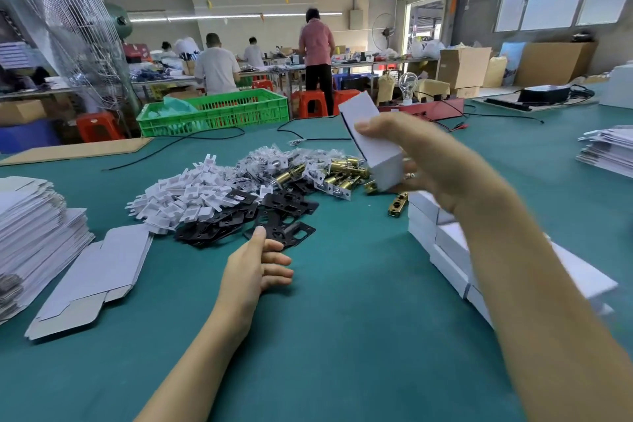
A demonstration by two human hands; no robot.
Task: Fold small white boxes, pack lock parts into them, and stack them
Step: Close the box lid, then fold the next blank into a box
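Note:
My right hand (pixel 428 161) grips a folded small white box (pixel 371 140) in the air above the table, thumb on its top face. Below it lie rows of stacked white boxes (pixel 445 243) at the right. My left hand (pixel 258 262) rests on the green table (pixel 342 319) with relaxed fingers, its thumb touching a black metal plate (pixel 284 231). Behind it spread piles of white card inserts (pixel 181 195), black plates (pixel 239 212), bagged parts (pixel 274 158) and brass latches (pixel 342 171). Flat unfolded box blanks (pixel 92 277) lie at the left.
A tall stack of flat blanks (pixel 34 233) stands at the far left, another (pixel 609 151) at the far right. A green crate (pixel 215 111), black cables (pixel 205 137) and a cardboard sheet (pixel 75 149) lie along the far edge. People work at benches beyond.

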